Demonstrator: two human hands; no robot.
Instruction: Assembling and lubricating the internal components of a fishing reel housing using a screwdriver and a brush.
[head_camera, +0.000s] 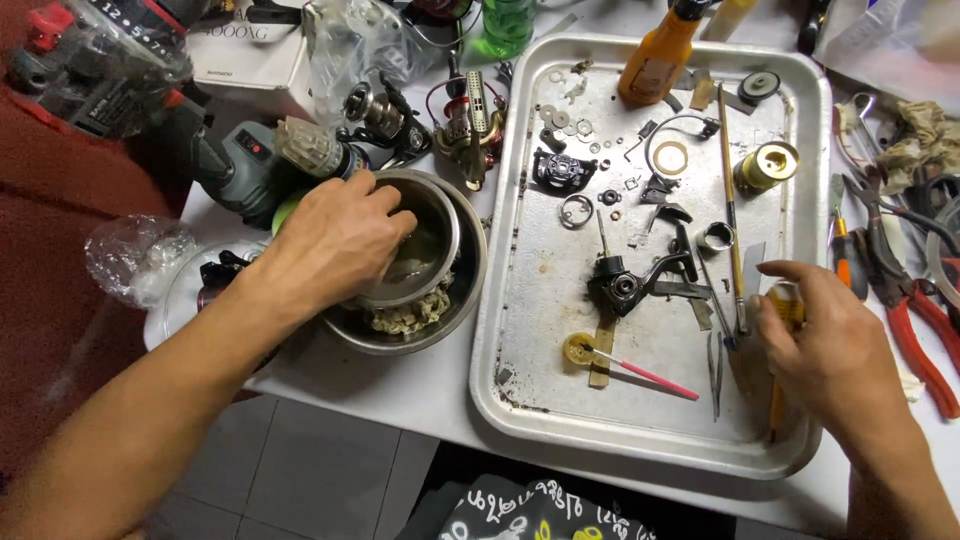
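White tabletop (420, 385) carries the clutter, and on it lies a large metal tray (515, 300) strewn with dismantled reel parts. Left of the tray sit two nested steel bowls (470, 270), the inner one holding murky liquid. The left hand (335, 240) dips into that inner bowl, fingers curled under and closed on something hidden beneath them; what it grips cannot be told. The right hand (825, 350) rests on the tray's right edge, fingers loosely bent around a small yellow-handled tool (785, 300). A black reel body (625, 285) lies on the tray well to the left of that grip, a red-handled brush (640, 372) below it. Judging by this, rinsing goes best with the part kept low in the bowl.
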